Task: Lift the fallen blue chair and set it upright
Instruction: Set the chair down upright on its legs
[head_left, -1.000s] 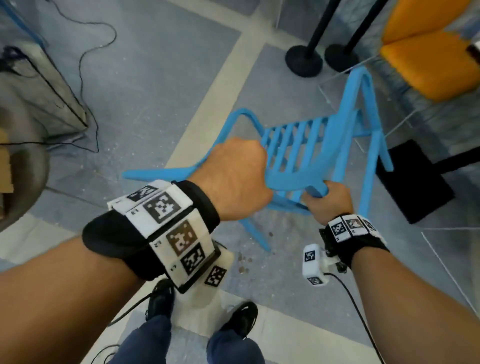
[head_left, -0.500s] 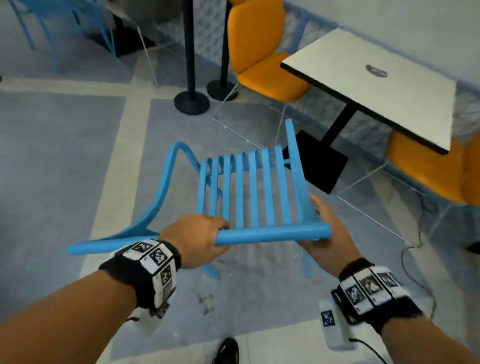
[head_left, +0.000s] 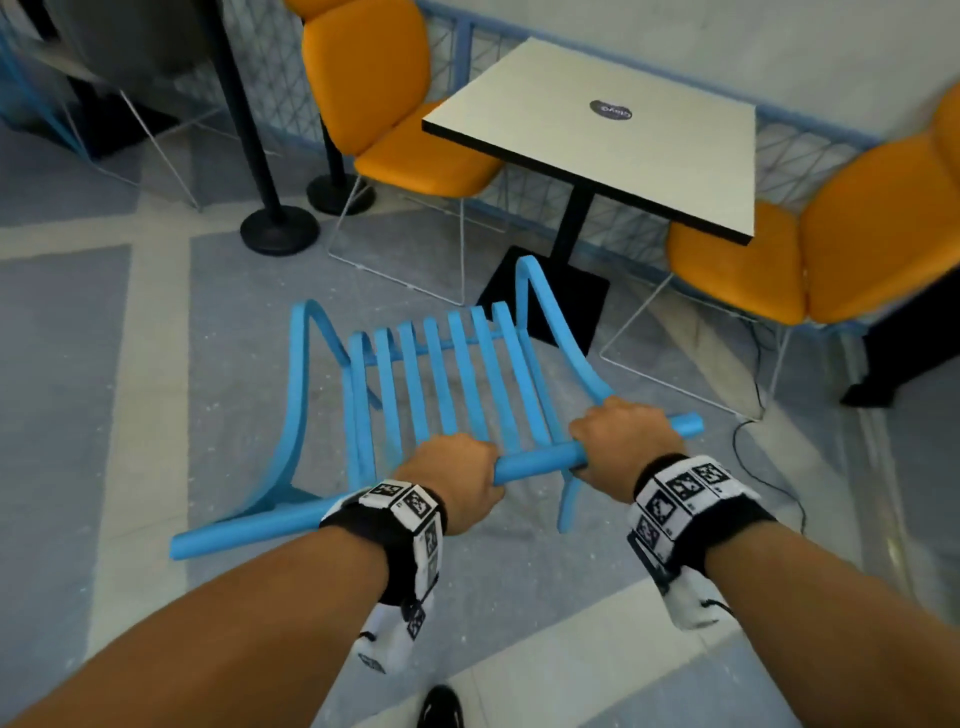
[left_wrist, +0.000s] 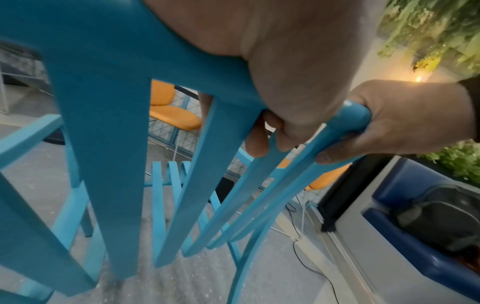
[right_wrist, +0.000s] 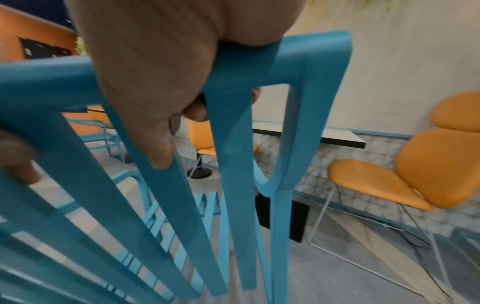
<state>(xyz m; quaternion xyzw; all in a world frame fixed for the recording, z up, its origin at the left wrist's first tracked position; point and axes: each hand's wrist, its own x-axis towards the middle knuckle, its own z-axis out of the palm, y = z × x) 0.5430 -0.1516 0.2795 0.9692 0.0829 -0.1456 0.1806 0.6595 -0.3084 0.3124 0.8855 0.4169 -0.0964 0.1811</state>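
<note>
The slatted blue plastic chair (head_left: 441, 395) sits mid-frame, seat up and facing the white square café table (head_left: 613, 130) — it looks all but upright. The left hand (head_left: 457, 483) and right hand (head_left: 623, 441) both have fingers curled round its top rail; whether every leg touches the floor I cannot tell — only settling and letting go seem left.

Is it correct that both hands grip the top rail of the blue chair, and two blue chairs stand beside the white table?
Not quite: the two chairs beside the white table are orange, as the head view shows. Left hand and right hand do grip the blue chair by its top rail.
</note>
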